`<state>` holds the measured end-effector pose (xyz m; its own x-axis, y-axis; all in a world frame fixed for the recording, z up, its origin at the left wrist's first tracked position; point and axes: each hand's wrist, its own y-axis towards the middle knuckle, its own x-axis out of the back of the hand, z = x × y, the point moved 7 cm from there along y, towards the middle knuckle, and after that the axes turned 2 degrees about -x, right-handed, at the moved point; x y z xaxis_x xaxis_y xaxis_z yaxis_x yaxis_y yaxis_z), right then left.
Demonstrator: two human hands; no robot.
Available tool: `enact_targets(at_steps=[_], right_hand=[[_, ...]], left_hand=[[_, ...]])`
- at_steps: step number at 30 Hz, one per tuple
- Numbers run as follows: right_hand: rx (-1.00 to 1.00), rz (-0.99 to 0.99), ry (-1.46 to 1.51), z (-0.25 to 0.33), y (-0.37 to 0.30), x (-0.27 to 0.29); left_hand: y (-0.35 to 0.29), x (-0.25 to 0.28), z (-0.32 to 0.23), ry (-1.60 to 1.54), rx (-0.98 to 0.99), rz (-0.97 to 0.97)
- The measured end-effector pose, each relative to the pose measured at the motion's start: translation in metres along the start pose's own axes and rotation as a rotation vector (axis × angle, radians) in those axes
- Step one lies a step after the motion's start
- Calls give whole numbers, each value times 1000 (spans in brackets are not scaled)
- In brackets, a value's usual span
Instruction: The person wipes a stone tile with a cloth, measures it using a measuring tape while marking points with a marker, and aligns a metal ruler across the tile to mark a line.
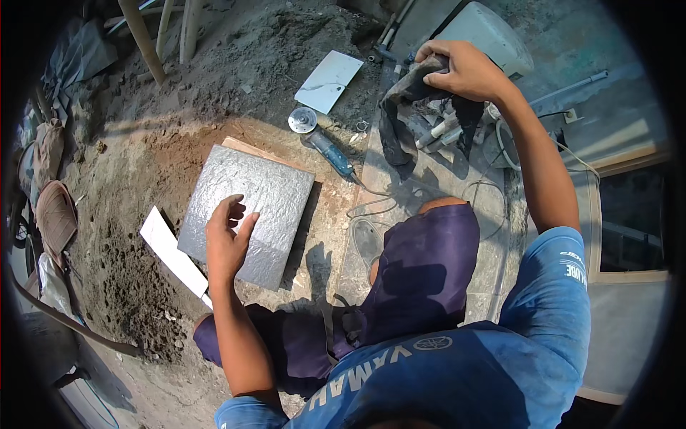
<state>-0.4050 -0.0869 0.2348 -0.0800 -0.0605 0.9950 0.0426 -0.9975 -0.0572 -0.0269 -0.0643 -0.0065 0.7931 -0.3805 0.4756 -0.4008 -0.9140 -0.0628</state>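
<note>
Your right hand [461,70] gripped a dark cloth [394,134] at the frame's upper right, its long folds trailing down-frame. The grey tile [268,186] lay down-left of it, left of centre, nearer your left hand [227,243], which was over it, empty, fingers loosely curled; whether they touched was unclear. Your grip hid part of the cloth.

A grey stone-textured tile [279,193] hides most of a tan slab [250,148] beneath; whether the left hand [226,247] touches the tile is unclear. Dark cloth [391,136] in the right hand [468,71] partly covers pale pipes [444,131]. The lens rim crops a window [632,229].
</note>
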Motion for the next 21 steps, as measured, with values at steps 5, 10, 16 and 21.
enact_targets(at_steps=[5,10,16,21], right_hand=[[377,180,375,117,24,27],[652,203,168,217,43,8],[976,-163,19,300,16,-53],[827,-416,-30,299,-1,-124]], left_hand=[[-8,37,0,-5,-200,-247],[-8,69,2,68,-148,-511],[-18,103,-3,368,-261,-782],[-25,114,46,313,14,-766]])
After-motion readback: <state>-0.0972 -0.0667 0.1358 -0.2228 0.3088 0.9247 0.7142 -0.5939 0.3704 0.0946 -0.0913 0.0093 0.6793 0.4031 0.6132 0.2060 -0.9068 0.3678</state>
